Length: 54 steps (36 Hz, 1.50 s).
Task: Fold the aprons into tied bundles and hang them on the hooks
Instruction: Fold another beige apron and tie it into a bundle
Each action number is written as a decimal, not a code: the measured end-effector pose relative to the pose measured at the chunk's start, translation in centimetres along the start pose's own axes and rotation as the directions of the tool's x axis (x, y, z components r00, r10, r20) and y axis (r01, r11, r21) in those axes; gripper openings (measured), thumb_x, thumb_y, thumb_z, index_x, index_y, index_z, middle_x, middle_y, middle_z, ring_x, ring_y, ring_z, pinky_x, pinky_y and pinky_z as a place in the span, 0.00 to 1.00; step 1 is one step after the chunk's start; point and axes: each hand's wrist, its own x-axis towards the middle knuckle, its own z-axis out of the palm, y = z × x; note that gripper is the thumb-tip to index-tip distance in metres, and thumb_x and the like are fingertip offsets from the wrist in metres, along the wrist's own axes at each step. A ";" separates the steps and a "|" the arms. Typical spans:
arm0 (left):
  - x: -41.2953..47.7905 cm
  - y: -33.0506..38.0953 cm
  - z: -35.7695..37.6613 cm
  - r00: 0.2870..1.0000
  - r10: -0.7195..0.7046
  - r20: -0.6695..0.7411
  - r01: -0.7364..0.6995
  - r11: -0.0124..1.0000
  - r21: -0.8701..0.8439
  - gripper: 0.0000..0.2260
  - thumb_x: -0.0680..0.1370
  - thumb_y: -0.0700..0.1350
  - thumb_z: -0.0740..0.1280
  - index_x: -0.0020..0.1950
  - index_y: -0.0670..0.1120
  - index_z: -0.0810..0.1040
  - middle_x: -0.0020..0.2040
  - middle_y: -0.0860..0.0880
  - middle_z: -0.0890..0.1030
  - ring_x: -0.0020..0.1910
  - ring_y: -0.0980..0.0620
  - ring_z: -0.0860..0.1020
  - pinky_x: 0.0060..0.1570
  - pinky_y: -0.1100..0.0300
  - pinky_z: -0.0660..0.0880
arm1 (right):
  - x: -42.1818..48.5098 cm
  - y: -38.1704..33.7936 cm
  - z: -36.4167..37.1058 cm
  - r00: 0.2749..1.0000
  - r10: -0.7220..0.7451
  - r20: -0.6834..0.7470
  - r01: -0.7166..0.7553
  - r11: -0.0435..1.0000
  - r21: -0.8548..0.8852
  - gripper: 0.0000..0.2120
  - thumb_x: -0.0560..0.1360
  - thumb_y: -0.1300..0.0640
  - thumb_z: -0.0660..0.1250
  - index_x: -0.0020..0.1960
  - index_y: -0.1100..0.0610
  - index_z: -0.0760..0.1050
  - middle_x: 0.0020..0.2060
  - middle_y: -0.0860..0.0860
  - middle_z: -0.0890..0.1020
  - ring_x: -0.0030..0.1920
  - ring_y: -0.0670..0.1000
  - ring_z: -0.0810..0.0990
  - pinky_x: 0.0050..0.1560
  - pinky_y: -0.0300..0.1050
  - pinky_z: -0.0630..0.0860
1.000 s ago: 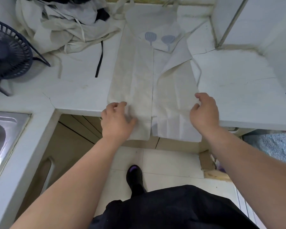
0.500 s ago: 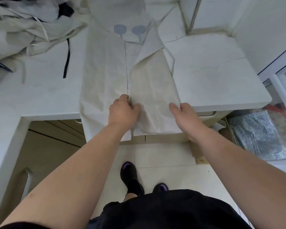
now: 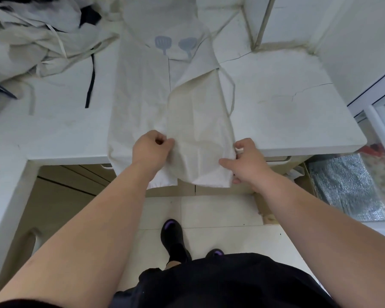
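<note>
A cream apron (image 3: pixel 142 90) with two blue utensil prints lies lengthwise on the white counter (image 3: pixel 287 121), both sides folded toward the middle, its hem hanging over the front edge. My left hand (image 3: pixel 151 150) pinches the inner edge of the right-hand flap near the counter's front. At that flap's outer edge my right hand (image 3: pixel 245 161) grips the cloth, thumb stretched across it. A thin apron strap (image 3: pixel 231 92) loops beside the flap. No hooks are in view.
A heap of other aprons (image 3: pixel 38 34) with loose straps and a black strap (image 3: pixel 90 83) lies at the back left. The counter drops off at the front edge to a tiled floor. A white wall panel (image 3: pixel 353 41) stands at the right.
My left hand has moved from the left flap to the right flap's inner edge. Both hands have closed on the right flap, which now bulges between them.
</note>
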 end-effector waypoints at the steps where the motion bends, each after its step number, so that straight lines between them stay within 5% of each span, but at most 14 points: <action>1: 0.0 0.0 -0.1 1.000 0.010 0.012 -0.010 1.000 0.016 0.06 0.76 0.46 0.69 0.42 0.48 0.74 0.37 0.55 0.74 0.40 0.51 0.73 0.36 0.63 0.68 | 0.2 -0.1 0.0 1.000 -0.016 -0.027 0.014 0.997 -0.071 0.23 0.73 0.57 0.71 0.61 0.55 0.62 0.53 0.55 0.76 0.50 0.58 0.78 0.41 0.52 0.79; 6: -0.4 -0.2 0.2 0.998 0.057 0.030 -0.060 0.994 0.086 0.06 0.75 0.44 0.70 0.47 0.47 0.74 0.38 0.57 0.74 0.41 0.55 0.73 0.32 0.73 0.65 | 0.5 -0.5 -0.2 0.988 -0.090 -0.128 0.046 0.949 -0.312 0.28 0.72 0.51 0.70 0.65 0.59 0.61 0.51 0.53 0.74 0.54 0.58 0.76 0.45 0.45 0.69; 9: -0.4 -0.2 0.2 0.998 0.061 0.031 -0.064 0.994 0.090 0.09 0.75 0.44 0.71 0.50 0.46 0.73 0.41 0.55 0.75 0.44 0.53 0.75 0.36 0.72 0.68 | 0.2 -1.5 0.0 0.926 -0.305 -0.225 0.133 0.818 -0.559 0.29 0.73 0.43 0.66 0.69 0.54 0.62 0.57 0.56 0.72 0.59 0.60 0.72 0.54 0.51 0.70; 11: -0.3 -0.2 -0.1 0.995 0.085 0.048 -0.089 0.992 0.086 0.16 0.74 0.44 0.72 0.60 0.48 0.72 0.48 0.52 0.76 0.45 0.53 0.76 0.47 0.64 0.72 | 0.6 -1.7 0.3 0.909 -0.409 -0.076 0.216 0.619 -0.755 0.27 0.78 0.42 0.57 0.74 0.48 0.57 0.69 0.56 0.64 0.67 0.60 0.64 0.66 0.54 0.61; 15: -0.6 -0.3 -0.3 0.976 0.138 0.167 -0.172 0.962 0.214 0.22 0.77 0.46 0.68 0.71 0.53 0.70 0.63 0.48 0.66 0.47 0.57 0.71 0.55 0.70 0.64 | 1.4 -0.8 0.2 0.954 -0.247 0.169 0.263 0.420 -0.868 0.24 0.81 0.45 0.45 0.76 0.46 0.49 0.77 0.47 0.49 0.74 0.58 0.52 0.73 0.60 0.42; 20: -0.5 -0.1 -0.4 0.961 0.153 0.229 -0.220 0.926 0.305 0.14 0.78 0.50 0.67 0.63 0.50 0.79 0.64 0.48 0.66 0.55 0.54 0.72 0.61 0.66 0.66 | 1.6 -2.5 -0.1 0.933 -0.360 0.024 0.188 0.426 -0.885 0.17 0.78 0.49 0.51 0.56 0.55 0.76 0.55 0.52 0.76 0.61 0.57 0.69 0.69 0.56 0.54; 23: 0.1 0.2 -0.8 0.950 0.142 0.278 -0.230 0.919 0.319 0.12 0.75 0.56 0.69 0.57 0.56 0.82 0.61 0.52 0.68 0.63 0.52 0.70 0.66 0.56 0.68 | 2.0 -4.3 -0.5 0.944 -0.330 -0.027 0.126 0.432 -0.893 0.18 0.78 0.49 0.52 0.50 0.57 0.77 0.42 0.53 0.74 0.49 0.56 0.71 0.56 0.50 0.63; 27: 0.8 0.9 -1.7 0.929 0.133 0.345 -0.255 0.907 0.336 0.09 0.74 0.58 0.69 0.49 0.57 0.84 0.53 0.57 0.72 0.62 0.51 0.69 0.66 0.53 0.68 | 3.7 -6.3 -0.8 0.966 -0.259 0.025 0.213 0.731 -0.649 0.15 0.79 0.50 0.57 0.57 0.58 0.76 0.54 0.53 0.79 0.56 0.57 0.75 0.57 0.48 0.71; 29: 1.4 1.3 -2.0 0.922 0.146 0.358 -0.267 0.910 0.316 0.13 0.75 0.56 0.69 0.44 0.46 0.85 0.45 0.55 0.74 0.55 0.52 0.73 0.63 0.54 0.70 | 4.9 -7.1 -0.6 0.974 -0.219 0.057 0.217 0.835 -0.506 0.10 0.78 0.50 0.58 0.45 0.53 0.75 0.43 0.50 0.77 0.50 0.56 0.74 0.45 0.44 0.72; 32: 3.7 2.4 -2.8 0.928 0.188 0.321 -0.278 0.924 0.263 0.11 0.76 0.52 0.69 0.46 0.46 0.85 0.43 0.56 0.78 0.50 0.54 0.77 0.55 0.60 0.72 | 6.8 -9.5 -0.2 0.989 -0.150 0.009 0.145 0.937 -0.318 0.18 0.78 0.50 0.59 0.33 0.48 0.54 0.32 0.45 0.60 0.34 0.49 0.62 0.30 0.39 0.56; 34: 5.1 2.8 -3.3 0.930 0.205 0.304 -0.287 0.923 0.255 0.09 0.77 0.51 0.68 0.52 0.49 0.84 0.48 0.59 0.80 0.54 0.57 0.77 0.51 0.65 0.69 | 7.9 -10.5 -0.1 0.996 -0.084 0.009 0.085 0.980 -0.179 0.06 0.77 0.49 0.60 0.42 0.48 0.68 0.37 0.45 0.66 0.36 0.47 0.65 0.36 0.39 0.63; 37: 8.3 3.7 -4.2 0.929 0.216 0.301 -0.304 0.909 0.285 0.13 0.78 0.51 0.66 0.60 0.49 0.81 0.60 0.55 0.78 0.61 0.55 0.74 0.52 0.67 0.66 | 10.4 -12.3 0.5 0.999 -0.024 -0.026 0.022 0.998 -0.058 0.28 0.76 0.48 0.62 0.73 0.55 0.61 0.50 0.51 0.71 0.48 0.52 0.70 0.51 0.45 0.70; 48: 21.3 7.7 -3.6 0.853 0.338 0.397 -0.489 0.784 0.383 0.19 0.77 0.44 0.66 0.68 0.47 0.74 0.66 0.44 0.72 0.65 0.44 0.71 0.64 0.54 0.68 | 18.7 -17.8 1.9 0.935 0.269 -0.230 -0.163 0.905 0.393 0.31 0.68 0.57 0.69 0.67 0.59 0.62 0.56 0.55 0.72 0.52 0.57 0.75 0.56 0.57 0.77; 54: 25.3 8.7 -1.8 0.781 0.340 0.523 -0.578 0.710 0.402 0.29 0.76 0.45 0.67 0.76 0.50 0.63 0.76 0.45 0.59 0.73 0.43 0.61 0.71 0.53 0.60 | 21.8 -18.3 2.0 0.856 0.381 -0.349 -0.242 0.893 0.380 0.35 0.66 0.54 0.70 0.69 0.60 0.63 0.64 0.59 0.71 0.62 0.61 0.73 0.62 0.58 0.73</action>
